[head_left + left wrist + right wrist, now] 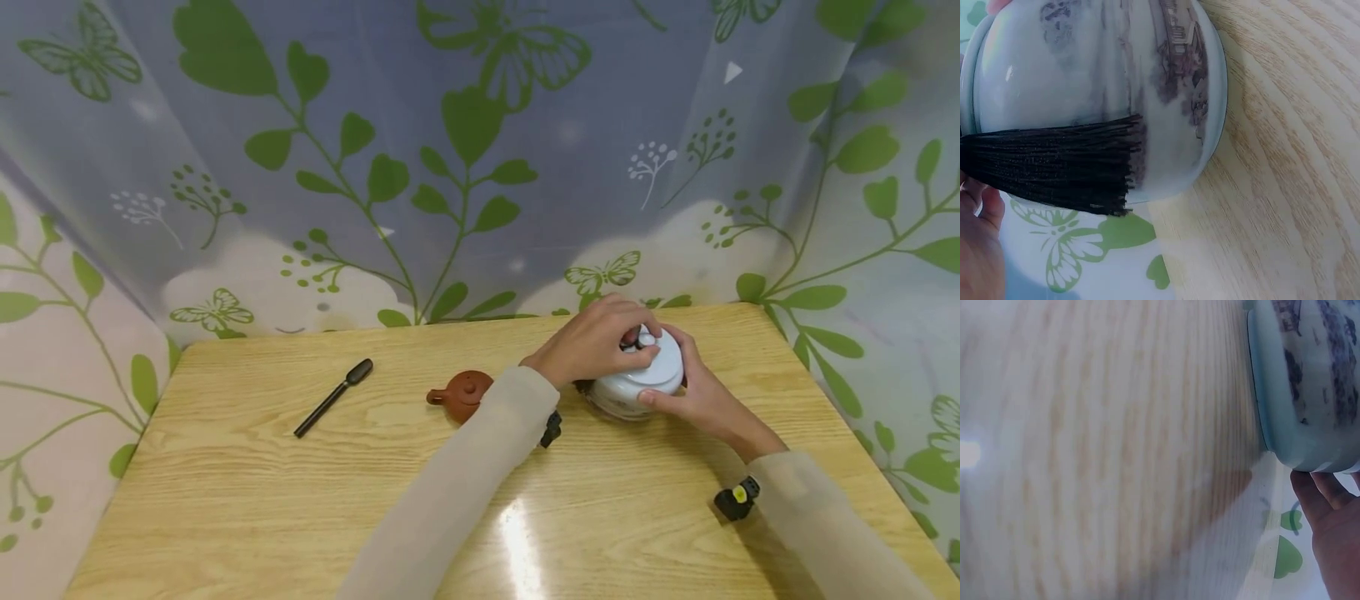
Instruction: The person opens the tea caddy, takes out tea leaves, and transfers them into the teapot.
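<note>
A white lidded ceramic jar (626,396) with a dark painted landscape stands at the table's right. My left hand (596,337) reaches over its top and pinches the knob of the lid (663,362). Curled round the near right side of the jar is my right hand (701,392), its thumb on the front of the wall. In the right wrist view, fingers of the right hand (1335,531) touch the jar's wall (1310,381). A black tassel (1054,165) hangs down the jar's side in the left wrist view. Whether the lid sits fully on the rim is hidden.
A small reddish-brown clay teapot (463,393) sits left of the jar, partly behind my left sleeve. Farther left lies a dark, long-handled scoop (333,398). A leaf-patterned curtain (480,208) closes off the back of the wooden table (225,500).
</note>
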